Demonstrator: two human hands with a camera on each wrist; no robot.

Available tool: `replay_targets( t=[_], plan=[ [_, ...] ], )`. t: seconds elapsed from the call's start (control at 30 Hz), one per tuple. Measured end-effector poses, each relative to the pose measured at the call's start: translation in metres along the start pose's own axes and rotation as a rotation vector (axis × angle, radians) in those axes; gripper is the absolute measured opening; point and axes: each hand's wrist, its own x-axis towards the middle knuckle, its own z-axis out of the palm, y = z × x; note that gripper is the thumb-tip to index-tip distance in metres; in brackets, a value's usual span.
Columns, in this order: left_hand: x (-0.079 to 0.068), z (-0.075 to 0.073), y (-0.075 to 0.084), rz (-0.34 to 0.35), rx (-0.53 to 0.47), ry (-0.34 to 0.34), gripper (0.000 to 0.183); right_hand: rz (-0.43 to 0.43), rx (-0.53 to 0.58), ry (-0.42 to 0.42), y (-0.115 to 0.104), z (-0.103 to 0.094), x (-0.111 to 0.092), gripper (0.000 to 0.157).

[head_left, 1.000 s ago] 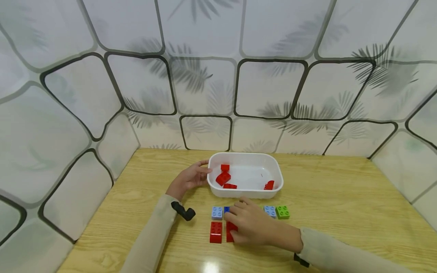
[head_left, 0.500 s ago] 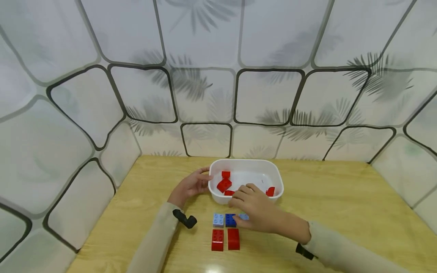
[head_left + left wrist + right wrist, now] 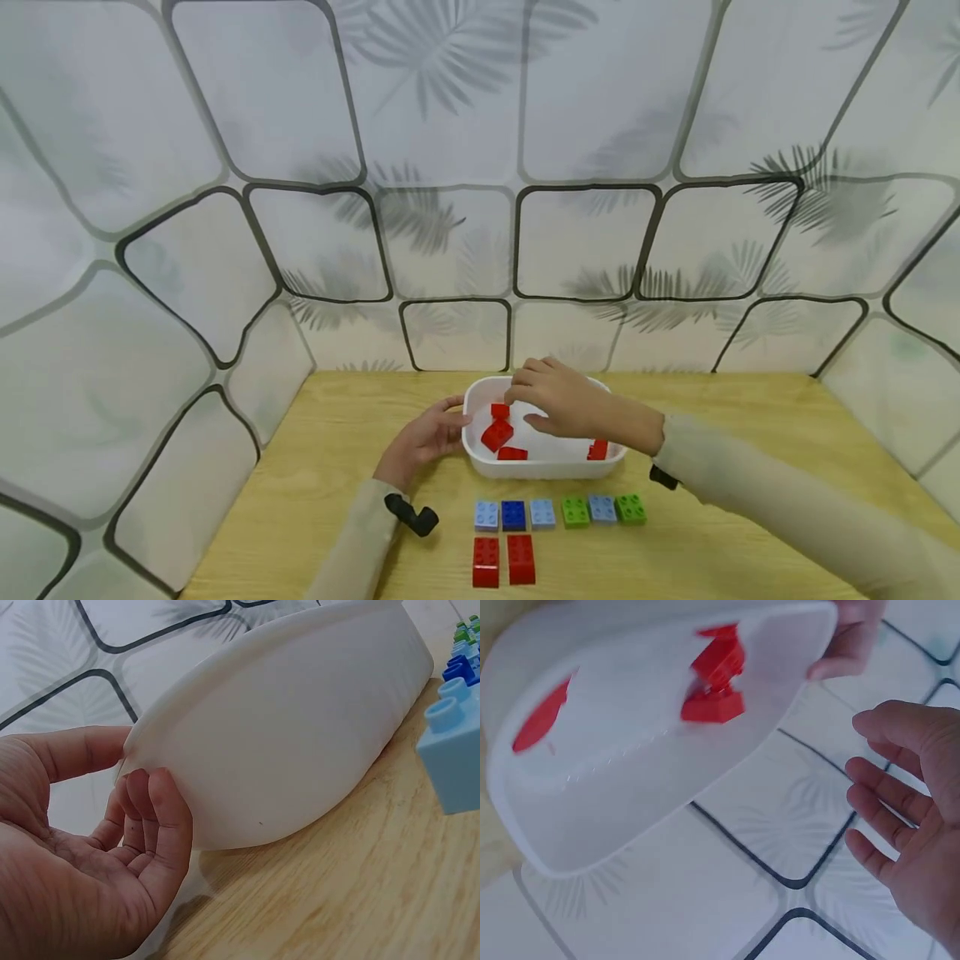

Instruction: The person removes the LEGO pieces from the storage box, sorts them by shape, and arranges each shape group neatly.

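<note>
My left hand (image 3: 426, 435) holds the left end of a white plastic bin (image 3: 543, 469), with its fingertips at the rim (image 3: 139, 727) and against the outer wall. Over the bin, my right hand (image 3: 562, 400) hovers with spread, slightly bent fingers and holds nothing; its palm (image 3: 919, 817) shows in the right wrist view. Inside the bin, several red toy bricks (image 3: 497, 434) cluster at the left end, and another red piece (image 3: 597, 450) lies at the right, partly under my forearm. Two red bricks with curved ends, a left one (image 3: 486, 562) and a right one (image 3: 521, 559), stand side by side in front.
Between the bin and the red pair runs a row of studded bricks: light blue (image 3: 486, 515), dark blue (image 3: 513, 515), light blue again, then green (image 3: 575, 512), light blue and green. The wooden table (image 3: 750, 475) meets a patterned wall covering (image 3: 585, 242) behind.
My right hand has left the right red brick on the table and moved forward over the bin, uncovering the brick row. My left hand stays at the bin's left end. The head view has tilted upward.
</note>
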Motion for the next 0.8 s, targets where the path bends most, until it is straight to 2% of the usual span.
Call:
replay_targets(
  t=[0.17, 0.33, 0.5, 0.6, 0.8],
  plan=[
    [0.000, 0.000, -0.002, 0.009, 0.010, 0.003, 0.060, -0.003, -0.019, -0.184, 0.015, 0.016, 0.020, 0.031],
    [-0.001, 0.000, -0.002, 0.012, 0.015, 0.009, 0.058, 0.006, -0.022, -0.295, 0.024, 0.040, 0.033, 0.033],
    [-0.001, -0.001, -0.004, 0.015, 0.008, 0.002, 0.058, 0.013, -0.014, -0.339, 0.026, 0.058, 0.039, 0.033],
    [0.000, 0.000, -0.004, 0.008, 0.001, 0.001, 0.056, 0.001, -0.048, -0.353, 0.027, 0.065, 0.042, 0.033],
    [0.000, 0.000, -0.002, 0.009, 0.000, -0.002, 0.057, -0.046, -0.121, -0.327, 0.030, 0.076, 0.047, 0.030]
  ],
)
